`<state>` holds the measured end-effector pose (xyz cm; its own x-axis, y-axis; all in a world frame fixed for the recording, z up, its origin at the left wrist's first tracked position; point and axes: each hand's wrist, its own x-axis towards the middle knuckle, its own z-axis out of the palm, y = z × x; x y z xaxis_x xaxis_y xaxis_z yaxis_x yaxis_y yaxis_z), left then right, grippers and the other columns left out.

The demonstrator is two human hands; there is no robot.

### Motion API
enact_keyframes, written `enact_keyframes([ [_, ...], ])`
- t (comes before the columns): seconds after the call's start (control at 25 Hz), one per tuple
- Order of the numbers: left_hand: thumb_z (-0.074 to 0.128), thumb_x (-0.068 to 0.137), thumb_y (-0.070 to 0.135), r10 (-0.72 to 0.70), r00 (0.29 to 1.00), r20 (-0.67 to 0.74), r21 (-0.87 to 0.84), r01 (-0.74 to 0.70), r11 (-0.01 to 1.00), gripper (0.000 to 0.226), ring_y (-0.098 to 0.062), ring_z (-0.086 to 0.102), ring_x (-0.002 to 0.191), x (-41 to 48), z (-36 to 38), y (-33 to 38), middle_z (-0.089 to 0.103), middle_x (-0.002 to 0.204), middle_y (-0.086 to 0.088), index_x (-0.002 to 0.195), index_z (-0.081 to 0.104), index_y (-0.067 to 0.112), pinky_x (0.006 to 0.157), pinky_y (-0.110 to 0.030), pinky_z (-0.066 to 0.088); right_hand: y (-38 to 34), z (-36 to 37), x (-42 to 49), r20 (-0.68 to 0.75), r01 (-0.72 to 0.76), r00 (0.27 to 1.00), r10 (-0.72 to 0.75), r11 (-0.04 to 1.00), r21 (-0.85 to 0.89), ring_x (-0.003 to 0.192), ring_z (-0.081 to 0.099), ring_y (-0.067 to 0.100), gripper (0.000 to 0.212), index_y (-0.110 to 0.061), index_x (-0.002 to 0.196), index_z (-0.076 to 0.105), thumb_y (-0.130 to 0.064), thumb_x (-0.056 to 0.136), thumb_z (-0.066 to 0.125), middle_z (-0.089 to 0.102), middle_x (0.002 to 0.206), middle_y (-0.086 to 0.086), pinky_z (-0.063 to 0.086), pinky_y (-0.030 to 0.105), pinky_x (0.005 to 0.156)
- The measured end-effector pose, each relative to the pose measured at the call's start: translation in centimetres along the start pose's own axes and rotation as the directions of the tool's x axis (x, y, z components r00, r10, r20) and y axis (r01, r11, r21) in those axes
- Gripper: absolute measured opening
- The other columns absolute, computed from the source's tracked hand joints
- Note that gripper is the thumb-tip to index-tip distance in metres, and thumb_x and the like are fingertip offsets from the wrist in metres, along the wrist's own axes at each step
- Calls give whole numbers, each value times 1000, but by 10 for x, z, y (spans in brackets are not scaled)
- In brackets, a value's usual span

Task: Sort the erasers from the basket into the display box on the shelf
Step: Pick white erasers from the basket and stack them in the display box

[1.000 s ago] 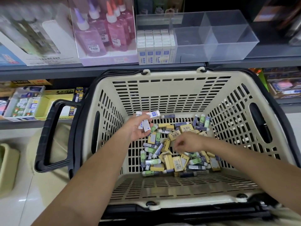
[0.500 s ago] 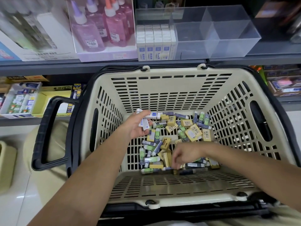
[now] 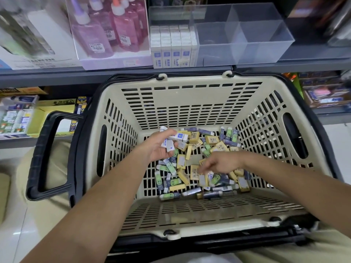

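Head view: your left hand (image 3: 159, 147) is palm-up over the basket (image 3: 190, 103) floor, thumb and fingers curled round a few white erasers (image 3: 175, 138). The top one lies crosswise, long axis pointing toward your right hand (image 3: 220, 162). That hand is low, just right of and nearer you than the left, fingers angled down into the loose pile (image 3: 214, 143) of yellow and green erasers. It's blurred, so can't tell if it's pinching one or just touching.

The display box (image 3: 237, 35) sits on the shelf (image 3: 114, 73), up and beyond the left hand, past the basket's far wall. Its left compartment holds matching white erasers (image 3: 172, 44) stood on end, almost straight ahead of the left hand; compartments to the right look bare. Left hand's nearer, so prob. lift fwd and turn the erasers upright.
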<state>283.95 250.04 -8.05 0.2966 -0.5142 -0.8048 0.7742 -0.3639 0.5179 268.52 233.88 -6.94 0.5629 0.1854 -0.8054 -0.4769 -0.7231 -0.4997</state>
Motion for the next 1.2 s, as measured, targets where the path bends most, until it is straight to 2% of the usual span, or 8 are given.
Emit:
enact_keyframes([
  [0.12,63,86,15,-4,999,43,-48,6,999,4,-12,61,55,-2,3,0,67,71,-8,87,63,11,40,-19,42,-4,-11,6,-302,3,952,-40,992,-123,115,55,16,28,-12,117,63,-10,93,49,61,125,3,43,29,100],
  [0.28,66,83,8,-12,995,97,-33,15,999,12,-17,67,66,-4,6,-2,73,85,-13,95,62,10,48,-22,50,4,9,7,-213,-214,970,121,842,-495,98,60,24,31,-10,106,63,-35,88,59,64,106,6,52,37,82],
  [0.36,66,83,3,-37,994,105,-44,42,998,15,-21,71,74,-5,6,-3,73,90,-15,94,60,11,53,-25,54,0,18,9,-183,-198,976,118,830,-521,97,58,25,31,-7,106,60,-33,88,61,62,107,8,50,36,79],
  [0.56,61,82,-7,-22,996,85,-96,30,995,23,-28,71,80,-5,6,-1,73,88,-19,99,58,8,59,-30,58,-18,1,0,-235,18,972,-6,999,48,73,62,4,7,-19,93,57,-18,88,62,63,92,-4,47,17,60],
  [0.72,60,82,-8,-23,990,138,-103,37,994,27,-26,69,88,-6,10,-1,71,96,-18,106,62,4,71,-31,59,-27,-17,-9,-414,200,904,107,749,631,60,64,8,8,-7,92,52,-3,89,57,65,79,8,49,15,49],
  [1.04,78,70,13,-141,968,210,269,81,960,35,-15,70,85,-9,25,-9,74,89,-3,103,65,13,72,-33,57,-28,-22,-11,-507,315,856,99,677,665,64,67,9,20,-5,109,62,-6,89,58,69,78,8,57,21,66],
  [1.12,77,71,10,-112,985,134,261,74,963,30,-14,69,80,-5,26,-10,73,84,-2,97,64,14,63,-31,57,-14,-30,-20,-410,179,891,193,682,709,74,70,13,23,-8,114,60,-12,91,56,69,92,7,57,21,64],
  [1.2,79,67,8,-118,989,92,236,93,967,39,-18,65,91,-2,25,-12,69,100,-7,103,61,12,59,-29,56,9,-32,-33,-237,-186,877,419,749,636,83,69,20,35,-7,125,50,-25,95,51,64,105,12,57,25,63],
])
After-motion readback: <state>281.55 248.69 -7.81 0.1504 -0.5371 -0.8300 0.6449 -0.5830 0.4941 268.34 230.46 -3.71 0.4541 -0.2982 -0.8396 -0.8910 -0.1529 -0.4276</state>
